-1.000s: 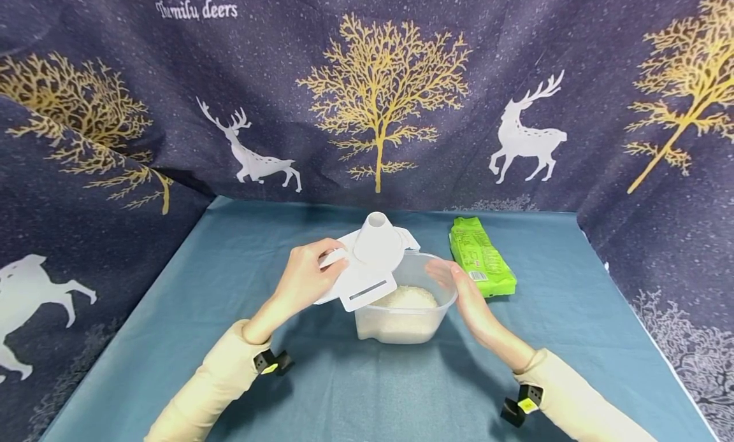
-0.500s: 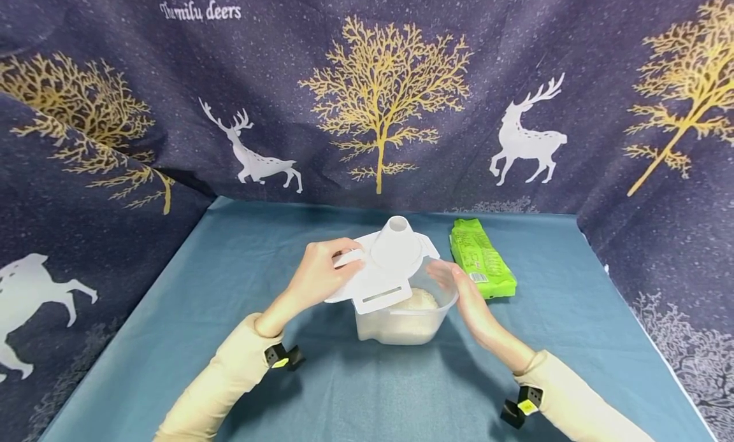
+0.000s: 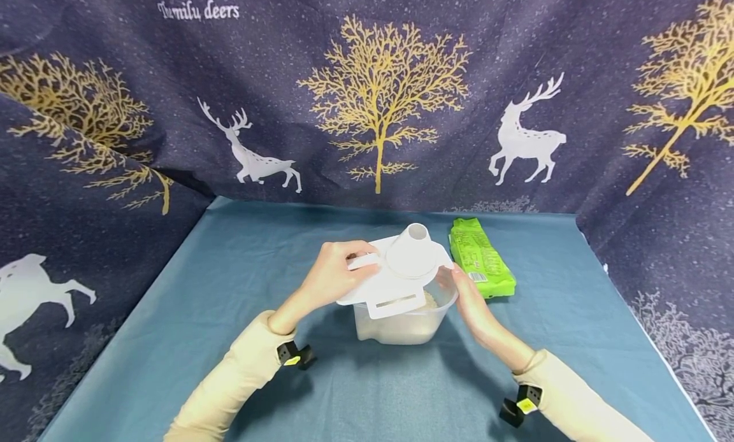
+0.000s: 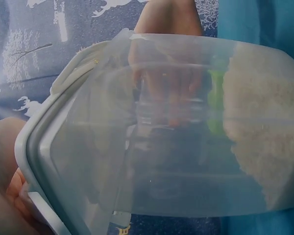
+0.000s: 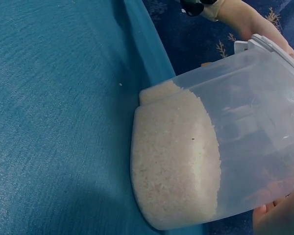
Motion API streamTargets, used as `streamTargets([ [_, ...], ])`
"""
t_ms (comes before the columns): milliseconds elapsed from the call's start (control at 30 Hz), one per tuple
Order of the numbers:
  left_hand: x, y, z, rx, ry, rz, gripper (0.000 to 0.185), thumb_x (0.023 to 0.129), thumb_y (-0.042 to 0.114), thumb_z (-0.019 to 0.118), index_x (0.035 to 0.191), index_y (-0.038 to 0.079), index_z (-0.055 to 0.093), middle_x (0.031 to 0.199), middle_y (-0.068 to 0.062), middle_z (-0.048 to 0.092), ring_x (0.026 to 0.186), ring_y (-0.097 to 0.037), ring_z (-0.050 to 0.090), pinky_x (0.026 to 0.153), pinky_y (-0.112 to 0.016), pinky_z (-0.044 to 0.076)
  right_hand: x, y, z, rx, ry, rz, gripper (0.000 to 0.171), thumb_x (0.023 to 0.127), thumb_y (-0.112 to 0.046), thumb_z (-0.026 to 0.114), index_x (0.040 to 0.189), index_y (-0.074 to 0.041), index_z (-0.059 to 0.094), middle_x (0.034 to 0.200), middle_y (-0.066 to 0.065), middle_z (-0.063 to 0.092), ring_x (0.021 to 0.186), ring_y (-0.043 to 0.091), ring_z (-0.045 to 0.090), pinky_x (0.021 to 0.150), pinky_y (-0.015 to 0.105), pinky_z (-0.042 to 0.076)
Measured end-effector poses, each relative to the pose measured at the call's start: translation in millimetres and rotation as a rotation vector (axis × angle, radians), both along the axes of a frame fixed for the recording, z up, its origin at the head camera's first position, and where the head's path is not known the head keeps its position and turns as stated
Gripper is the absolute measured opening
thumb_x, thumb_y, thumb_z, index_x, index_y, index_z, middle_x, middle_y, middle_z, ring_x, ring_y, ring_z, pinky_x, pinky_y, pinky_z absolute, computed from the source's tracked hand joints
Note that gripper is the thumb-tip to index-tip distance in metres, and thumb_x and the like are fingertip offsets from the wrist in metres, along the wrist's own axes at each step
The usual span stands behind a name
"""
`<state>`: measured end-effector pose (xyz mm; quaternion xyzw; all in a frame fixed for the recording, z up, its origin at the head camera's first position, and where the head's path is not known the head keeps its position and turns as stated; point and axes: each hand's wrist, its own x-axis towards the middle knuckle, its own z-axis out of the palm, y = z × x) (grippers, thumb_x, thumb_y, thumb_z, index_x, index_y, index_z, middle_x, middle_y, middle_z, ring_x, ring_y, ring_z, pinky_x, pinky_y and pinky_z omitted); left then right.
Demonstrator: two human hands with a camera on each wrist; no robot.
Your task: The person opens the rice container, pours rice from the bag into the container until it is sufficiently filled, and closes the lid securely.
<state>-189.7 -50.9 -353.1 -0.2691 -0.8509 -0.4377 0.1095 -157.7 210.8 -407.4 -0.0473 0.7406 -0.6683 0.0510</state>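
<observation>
My left hand [image 3: 338,271] grips the handle of a white lid [image 3: 395,288], which has a round cone-shaped spout on top. Beneath the lid stands a translucent plastic container [image 3: 381,330] with white rice [image 5: 171,156] in its lower part. The lid lies over most of the container's mouth, and its left end sticks out past the rim. My right hand [image 3: 473,305] rests against the container's right side, fingers straight along the wall. Those fingers [image 4: 174,93] show through the clear plastic in the left wrist view.
A green printed packet [image 3: 482,260] lies behind and to the right of the container. A blue cloth [image 3: 246,263] covers the table. At the back and sides hangs a dark curtain [image 3: 344,111] with deer and trees on it.
My left hand has carried the lid to the right and slightly down, over the container's mouth, so less rice shows. The right hand and the container have stayed in place.
</observation>
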Motion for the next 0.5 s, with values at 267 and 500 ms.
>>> streamTargets([
  [267,-1.3,3.7,-0.3,-0.003,-0.043,-0.019,0.015,0.083,0.018,0.075,0.097,0.014,0.074,0.095,0.0,0.075,0.085,-0.012,0.067,0.075,-0.027,0.051,4.8,-1.4,-2.5,-0.135,0.012,-0.01,0.051,0.106,-0.041,0.017,0.134,-0.004,0.038,0.112,-0.026,0.053,0.111,-0.014,0.047,0.103,0.014,0.032],
  [500,-1.2,3.7,1.1,-0.009,-0.031,-0.029,0.015,0.083,0.018,0.075,0.097,0.014,0.074,0.095,0.0,0.075,0.084,-0.011,0.066,0.074,-0.027,0.052,1.6,0.4,0.1,-0.23,-0.023,0.004,0.04,0.104,-0.05,0.014,0.113,-0.033,0.049,0.113,-0.026,0.055,0.114,-0.011,0.049,0.103,0.015,0.032],
])
